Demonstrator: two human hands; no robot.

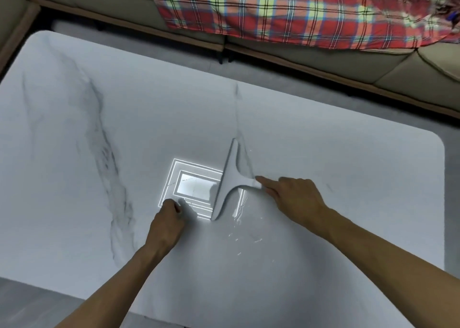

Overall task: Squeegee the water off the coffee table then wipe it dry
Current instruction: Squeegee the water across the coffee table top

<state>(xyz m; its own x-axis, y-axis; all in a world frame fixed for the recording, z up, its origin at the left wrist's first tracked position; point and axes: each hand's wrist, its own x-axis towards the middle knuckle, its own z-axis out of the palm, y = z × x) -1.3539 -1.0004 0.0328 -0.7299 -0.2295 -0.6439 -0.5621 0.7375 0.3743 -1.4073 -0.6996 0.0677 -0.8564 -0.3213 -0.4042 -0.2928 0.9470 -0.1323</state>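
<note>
Squeegee phase, mid-table. White squeegee [227,181] sits blade-down on the marble-look coffee table [74,128], blade running near-to-far, handle pointing toward the person's right.

Right hand [295,196] grips the handle, index finger laid along it, other fingers curled under. Can't see how firm the pressure is.

Left hand [168,222] is loosely clenched, resting on the table just left of the blade's near end. It may be pinching something small; too blurred to tell. No cloth visible in it.

Water [240,218]: glinting streaks and droplets on the handle side of the blade, near its lower end, trailing toward the near edge. Left of the blade the ceiling light reflection [193,187] reads sharp, no obvious beads there. Far half of the table looks matte; can't tell wet from dry at this angle.

Judgement: step one is underway, not finished. Wiping not begun.

Next move calls for: keep the blade flat and evenly loaded, drag the remaining film to a table edge in one stroke, then overlap passes. Lifting early would leave a line.

Containers: none in view. Nothing at the table edge to catch runoff, so water likely goes to the floor. Only a sofa [323,61] with a plaid blanket [286,9] beyond the table.
</note>
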